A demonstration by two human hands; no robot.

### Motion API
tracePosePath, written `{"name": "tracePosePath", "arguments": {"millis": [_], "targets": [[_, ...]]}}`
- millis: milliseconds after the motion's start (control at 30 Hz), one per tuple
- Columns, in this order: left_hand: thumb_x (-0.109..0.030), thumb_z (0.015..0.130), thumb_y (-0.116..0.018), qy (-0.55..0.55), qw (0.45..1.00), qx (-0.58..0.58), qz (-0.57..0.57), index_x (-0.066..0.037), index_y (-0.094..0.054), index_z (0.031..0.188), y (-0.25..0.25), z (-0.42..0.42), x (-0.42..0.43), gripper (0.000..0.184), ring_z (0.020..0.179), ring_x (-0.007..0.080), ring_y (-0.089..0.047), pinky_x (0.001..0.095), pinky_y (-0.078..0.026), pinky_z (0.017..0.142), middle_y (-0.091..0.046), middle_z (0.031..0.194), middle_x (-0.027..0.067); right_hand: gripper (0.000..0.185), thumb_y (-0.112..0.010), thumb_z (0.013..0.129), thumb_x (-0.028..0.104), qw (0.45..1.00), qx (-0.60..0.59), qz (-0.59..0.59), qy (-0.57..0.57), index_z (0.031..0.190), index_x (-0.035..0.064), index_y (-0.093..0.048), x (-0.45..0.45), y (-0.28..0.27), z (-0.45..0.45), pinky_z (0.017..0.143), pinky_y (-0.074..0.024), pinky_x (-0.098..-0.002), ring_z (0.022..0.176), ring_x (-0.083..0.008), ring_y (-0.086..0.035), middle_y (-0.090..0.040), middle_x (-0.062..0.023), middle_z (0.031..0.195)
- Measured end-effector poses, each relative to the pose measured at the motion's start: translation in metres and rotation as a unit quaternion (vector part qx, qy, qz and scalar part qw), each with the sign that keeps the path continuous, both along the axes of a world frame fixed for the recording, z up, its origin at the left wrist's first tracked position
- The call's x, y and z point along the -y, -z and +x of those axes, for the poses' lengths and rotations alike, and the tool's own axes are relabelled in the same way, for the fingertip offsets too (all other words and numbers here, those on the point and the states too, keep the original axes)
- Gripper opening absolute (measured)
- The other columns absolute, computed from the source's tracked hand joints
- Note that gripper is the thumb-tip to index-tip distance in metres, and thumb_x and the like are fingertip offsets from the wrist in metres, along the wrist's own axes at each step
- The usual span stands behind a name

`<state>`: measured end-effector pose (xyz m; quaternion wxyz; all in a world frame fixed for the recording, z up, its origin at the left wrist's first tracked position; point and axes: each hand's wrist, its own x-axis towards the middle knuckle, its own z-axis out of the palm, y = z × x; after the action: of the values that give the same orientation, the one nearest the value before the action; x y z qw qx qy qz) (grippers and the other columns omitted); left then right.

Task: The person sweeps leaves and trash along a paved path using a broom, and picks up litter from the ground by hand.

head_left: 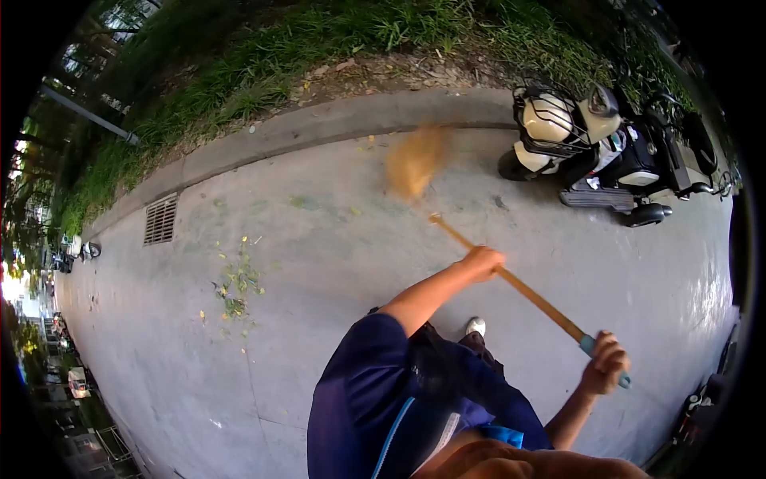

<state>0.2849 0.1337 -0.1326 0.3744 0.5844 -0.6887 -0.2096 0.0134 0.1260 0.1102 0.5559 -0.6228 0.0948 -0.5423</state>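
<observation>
A broom [542,297] with a long yellow-brown handle slants across the view in front of me. My left hand [483,263] is closed around the middle of the handle. Farther back, my right hand [606,364] grips the end of the handle, at its teal sleeve. The straw-coloured broom head [418,164] is smeared by motion over the pavement near the kerb. A loose patch of green and yellow leaves [238,281] lies on the ground to the left of the broom.
A parked cream scooter [550,120] and darker ones stand at the right by the kerb [327,120]. Grass [375,32] grows beyond it. A drain grate [160,219] is set in the pavement at left. One white shoe [475,326] shows below me.
</observation>
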Motion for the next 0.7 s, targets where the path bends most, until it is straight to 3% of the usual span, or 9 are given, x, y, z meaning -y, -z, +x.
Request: {"name": "tracePosePath", "arguments": {"millis": [133,200,267,333,433,533,567,600,700], "targets": [[-0.016,0.068,-0.063,-0.161,0.985,-0.022,0.058,-0.005,-0.050,0.059,0.030,0.124,-0.109,0.019,0.054,0.0300,-0.051,0.0377,-0.037,0.049,-0.049,0.055,0.0138,0.033,-0.055,0.081,0.026,0.991,-0.040,0.087,-0.097,0.059,0.0104,-0.035,-0.035,0.068,0.102,0.057,-0.0297,-0.0338,0.056,-0.0160,-0.032,-0.037,-0.0001,0.056],[-0.016,0.068,-0.062,-0.229,0.969,0.045,0.084,-0.007,-0.053,0.060,0.056,0.183,-0.162,0.016,0.054,0.0305,-0.052,0.0378,-0.039,0.051,-0.051,0.056,0.0137,0.029,-0.054,0.083,0.023,0.984,-0.099,0.126,-0.084,0.065,0.0069,-0.039,-0.063,0.095,0.150,0.072,-0.0409,-0.0407,0.063,-0.0185,-0.043,-0.040,-0.0029,0.061],[-0.018,0.068,-0.062,-0.255,0.940,0.181,0.135,-0.008,-0.057,0.062,0.078,0.231,-0.203,0.013,0.058,0.0304,-0.055,0.0388,-0.043,0.055,-0.055,0.061,0.0137,0.026,-0.054,0.083,0.024,0.969,-0.128,0.167,-0.132,0.069,0.0067,-0.041,-0.085,0.111,0.172,0.084,-0.0379,-0.0439,0.072,-0.0211,-0.047,-0.043,-0.0041,0.065],[-0.019,0.066,-0.062,-0.264,0.925,0.229,0.150,-0.009,-0.058,0.063,0.056,0.227,-0.216,0.011,0.062,0.0303,-0.057,0.0395,-0.044,0.057,-0.057,0.063,0.0133,0.021,-0.053,0.083,0.025,0.913,0.002,0.389,-0.123,0.075,0.0070,-0.045,-0.107,0.119,0.176,0.088,-0.0348,-0.0423,0.084,-0.0230,-0.050,-0.048,-0.0060,0.073],[-0.021,0.063,-0.064,-0.185,0.904,0.300,0.241,-0.012,-0.060,0.067,0.022,0.166,-0.226,0.010,0.070,0.0307,-0.059,0.0403,-0.046,0.061,-0.060,0.068,0.0118,0.014,-0.054,0.080,0.024,0.863,0.109,0.492,-0.031,0.078,0.0105,-0.050,-0.118,0.116,0.099,0.091,-0.0344,-0.0464,0.086,-0.0237,-0.052,-0.052,-0.0064,0.072],[-0.019,0.061,-0.062,-0.077,0.943,0.254,0.199,-0.013,-0.060,0.066,0.043,0.046,-0.207,0.008,0.063,0.0301,-0.058,0.0431,-0.044,0.055,-0.059,0.064,0.0088,0.019,-0.052,0.075,0.024,0.902,0.134,0.406,0.056,0.066,0.0087,-0.047,-0.140,0.109,-0.038,0.081,-0.0392,-0.0443,0.070,-0.0200,-0.044,-0.044,-0.0044,0.064],[-0.023,0.062,-0.065,-0.040,0.972,0.163,0.167,-0.012,-0.056,0.065,0.018,-0.008,-0.203,0.014,0.061,0.0331,-0.055,0.0430,-0.042,0.055,-0.054,0.060,0.0113,0.023,-0.052,0.074,0.028,0.925,0.129,0.348,0.075,0.062,0.0096,-0.045,-0.152,0.097,-0.095,0.084,-0.0371,-0.0447,0.071,-0.0216,-0.044,-0.044,-0.0044,0.064],[-0.024,0.065,-0.063,0.047,0.980,0.155,0.119,-0.012,-0.056,0.064,-0.018,-0.056,-0.199,0.014,0.059,0.0325,-0.055,0.0433,-0.042,0.055,-0.054,0.058,0.0113,0.029,-0.051,0.076,0.033,0.925,0.204,0.315,-0.059,0.061,0.0094,-0.043,-0.157,0.092,-0.170,0.088,-0.0345,-0.0460,0.072,-0.0234,-0.044,-0.044,-0.0049,0.064],[-0.040,0.067,-0.066,0.233,0.972,0.010,0.031,-0.011,-0.056,0.065,-0.097,-0.164,-0.204,0.031,0.061,0.0301,-0.057,0.0415,-0.044,0.055,-0.056,0.060,0.0086,0.038,-0.046,0.081,0.038,0.969,0.147,0.193,0.056,0.056,0.0115,-0.035,-0.223,0.000,-0.300,0.090,-0.0319,-0.0441,0.068,-0.0206,-0.041,-0.033,-0.0030,0.055]]}}
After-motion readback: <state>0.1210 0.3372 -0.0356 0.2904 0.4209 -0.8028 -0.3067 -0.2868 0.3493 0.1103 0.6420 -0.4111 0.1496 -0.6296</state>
